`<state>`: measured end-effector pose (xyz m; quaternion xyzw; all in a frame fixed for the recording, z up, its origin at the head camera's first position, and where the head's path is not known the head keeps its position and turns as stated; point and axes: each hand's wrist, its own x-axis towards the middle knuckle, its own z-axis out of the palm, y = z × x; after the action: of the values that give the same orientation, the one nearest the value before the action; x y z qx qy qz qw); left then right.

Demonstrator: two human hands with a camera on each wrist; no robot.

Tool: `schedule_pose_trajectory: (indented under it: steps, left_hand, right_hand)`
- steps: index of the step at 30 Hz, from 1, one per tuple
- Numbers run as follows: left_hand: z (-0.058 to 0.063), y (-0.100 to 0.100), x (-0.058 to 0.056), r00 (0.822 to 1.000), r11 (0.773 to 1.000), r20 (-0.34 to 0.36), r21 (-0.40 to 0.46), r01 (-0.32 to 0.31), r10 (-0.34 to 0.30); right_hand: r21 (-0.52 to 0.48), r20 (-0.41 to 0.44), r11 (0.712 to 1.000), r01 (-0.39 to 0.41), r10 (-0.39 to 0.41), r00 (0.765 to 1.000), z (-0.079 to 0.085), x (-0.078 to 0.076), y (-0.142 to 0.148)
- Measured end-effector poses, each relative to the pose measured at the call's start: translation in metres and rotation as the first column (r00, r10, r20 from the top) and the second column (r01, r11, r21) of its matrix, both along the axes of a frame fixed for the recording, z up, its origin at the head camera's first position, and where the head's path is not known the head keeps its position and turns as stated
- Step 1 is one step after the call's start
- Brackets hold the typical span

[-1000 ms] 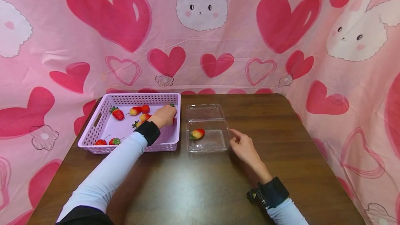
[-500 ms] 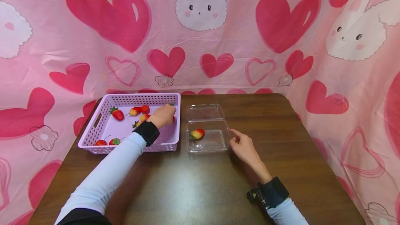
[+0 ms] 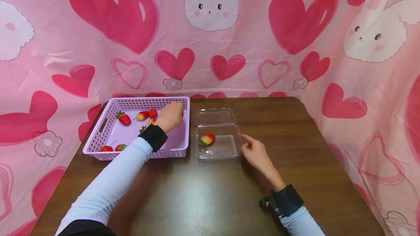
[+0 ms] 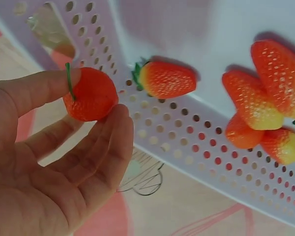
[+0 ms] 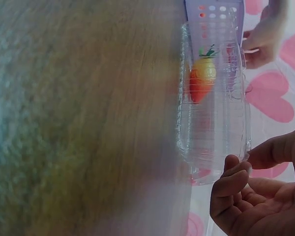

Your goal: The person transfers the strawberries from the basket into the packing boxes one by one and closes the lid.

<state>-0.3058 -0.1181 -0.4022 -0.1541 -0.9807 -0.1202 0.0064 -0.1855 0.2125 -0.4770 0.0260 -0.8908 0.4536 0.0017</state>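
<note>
My left hand (image 3: 171,116) is over the right side of the lilac basket (image 3: 137,153). In the left wrist view its thumb and fingers pinch a round red cherry (image 4: 91,96) with a thin green stem, held above the basket. My right hand (image 3: 257,154) pinches the right rim of a clear plastic clamshell container (image 3: 226,148) between thumb and fingers. The container stands with its lid folded back, and one red-and-yellow strawberry (image 3: 207,140) lies in its left part. A strawberry (image 4: 169,79) lies in the basket beyond the cherry.
More fruit lies in the basket: a red strawberry (image 3: 124,119), a red-and-yellow one (image 3: 142,115), and small red fruits along the front wall. Basket and container stand side by side on the brown wooden table (image 3: 197,199). A pink heart-patterned cloth (image 3: 256,28) hangs behind.
My left hand has risen slightly from the right side of the basket, lifting the cherry. My right hand has stayed at the container's rim.
</note>
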Motion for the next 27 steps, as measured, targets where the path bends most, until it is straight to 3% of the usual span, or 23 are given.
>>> schedule_pose_trajectory:
  steps: [6,13,22,27]
  left_hand:
    - [0.002,0.008,0.003,0.998,1.000,-0.058,0.022,-0.018,0.020]
    - [0.007,0.021,0.009,0.989,0.999,-0.148,0.032,0.029,-0.024]
    - [0.021,0.040,0.022,0.992,0.997,-0.108,0.029,0.073,-0.070]
    - [0.024,0.047,0.027,0.996,0.997,-0.067,0.031,0.068,-0.066]
  right_hand:
    - [0.014,0.002,1.000,0.002,-0.002,1.000,0.000,0.001,-0.001]
    - [0.021,-0.012,1.000,0.007,-0.007,1.000,-0.001,0.000,-0.001]
    - [0.018,-0.011,1.000,0.008,-0.008,1.000,0.001,0.001,-0.003]
    - [0.014,-0.003,1.000,0.009,-0.009,1.000,0.002,0.001,-0.003]
